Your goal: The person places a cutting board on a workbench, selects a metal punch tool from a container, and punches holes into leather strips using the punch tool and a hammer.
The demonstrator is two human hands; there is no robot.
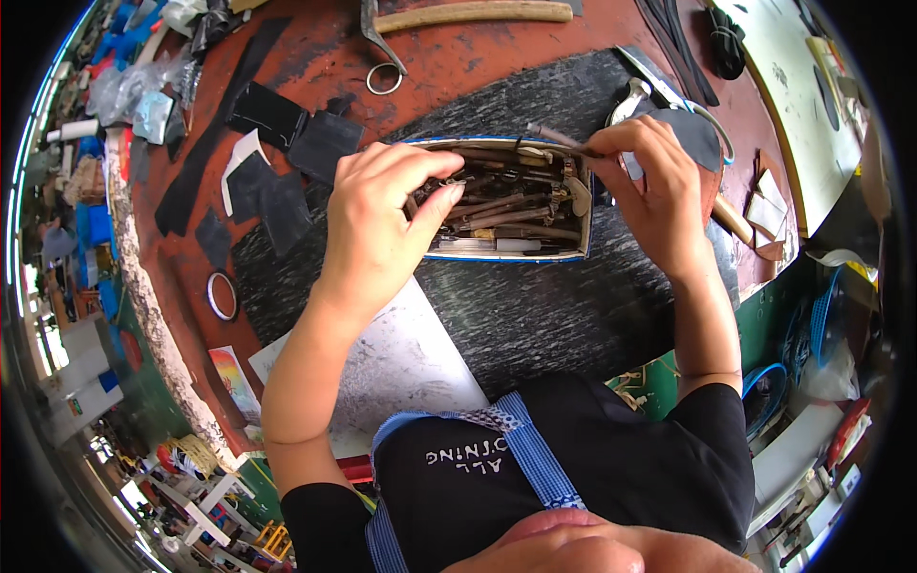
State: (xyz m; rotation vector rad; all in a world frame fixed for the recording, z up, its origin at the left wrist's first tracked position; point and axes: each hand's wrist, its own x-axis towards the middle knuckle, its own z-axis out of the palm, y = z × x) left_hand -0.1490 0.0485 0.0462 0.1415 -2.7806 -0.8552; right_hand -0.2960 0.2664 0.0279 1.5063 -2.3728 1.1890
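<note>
An open box (585, 250) with a blue rim lies on the dark work surface in front of me. Inside are several slender brown, rusty-looking metal tools (506, 205), laid mostly lengthwise. My left hand (377, 215) reaches over the box's left end, thumb and forefinger curled round dark pieces there that I cannot make out. Just above the right end, my right hand (659, 181) pinches a thin dark rod-like tool (556, 136), whose greyish tip points left over the far rim. A white-and-grey pen-like piece (516, 244) lies along the box's near wall.
Scissors (702, 110) and a hammer (630, 100) lie right of the box. Black leather scraps (272, 196) spread to its left. Metal rings (223, 296) and a wooden-handled tool (473, 13) rest on the red-brown table. A white sheet (401, 363) is near me.
</note>
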